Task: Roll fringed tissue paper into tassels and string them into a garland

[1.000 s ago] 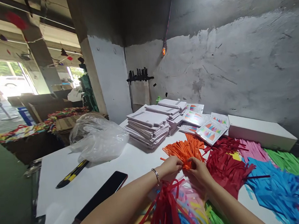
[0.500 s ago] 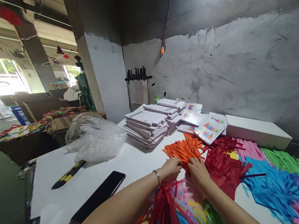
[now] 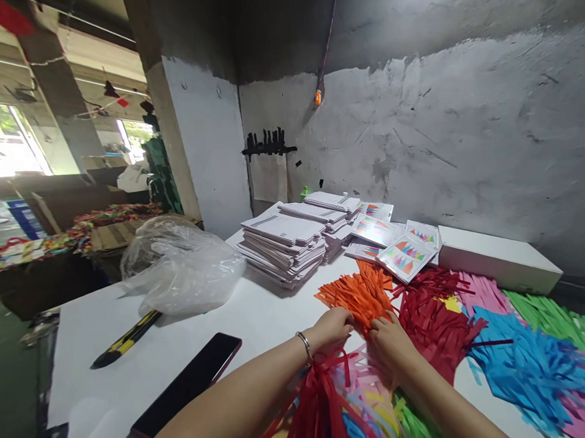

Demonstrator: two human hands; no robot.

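Observation:
My left hand [image 3: 331, 328], with a silver bracelet on the wrist, pinches the near end of an orange paper tassel bundle [image 3: 360, 292] on the white table [image 3: 147, 369]. Right beside it, my right hand [image 3: 390, 341] has its fingers closed on the same orange bundle, next to a dark red tassel bundle [image 3: 432, 319]. A mixed bunch of red, pink, yellow and green paper strips [image 3: 350, 408] lies under my forearms, near the table's front.
Blue [image 3: 527, 359], pink and green tassels lie to the right. A long white box [image 3: 496, 259] runs along the wall. Stacks of white cards [image 3: 284, 243], printed packets [image 3: 405, 254], a clear plastic bag [image 3: 180, 267], a yellow-black utility knife [image 3: 125, 337] and a phone [image 3: 188, 383] lie on the table.
Both hands stay on the orange bundle with only small finger shifts; the right hand has edged slightly down and left. The camera has turned a little.

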